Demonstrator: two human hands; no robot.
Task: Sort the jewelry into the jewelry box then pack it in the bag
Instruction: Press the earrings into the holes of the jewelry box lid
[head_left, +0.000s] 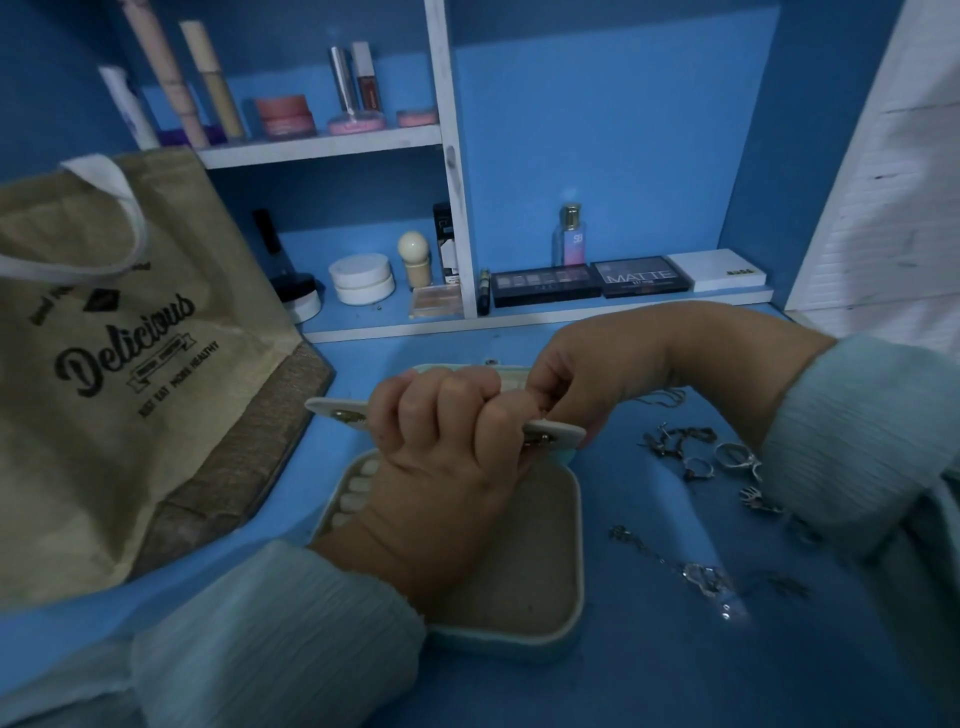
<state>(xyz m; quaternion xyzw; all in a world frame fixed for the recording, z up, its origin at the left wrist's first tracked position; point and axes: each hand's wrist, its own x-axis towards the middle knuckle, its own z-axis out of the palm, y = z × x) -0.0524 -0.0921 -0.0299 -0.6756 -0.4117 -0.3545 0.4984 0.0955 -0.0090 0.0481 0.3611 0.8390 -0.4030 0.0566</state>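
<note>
Blue desk (649, 675): left hand (441, 441) grips jewelry box (519, 571) panel; right hand (582, 379) pinches there. Rings (727, 457) tiny, slippery; pinch singly.

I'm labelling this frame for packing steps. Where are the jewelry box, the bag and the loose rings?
jewelry box (524, 545): head view, beige lining of the open base.
bag (104, 415): head view, printed front panel.
loose rings (727, 457): head view, one silver ring.

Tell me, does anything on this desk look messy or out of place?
Only the jewelry: rings and chains lie scattered loose on the blue desk, right of the open jewelry box. The tote bag slumps at left.
</note>
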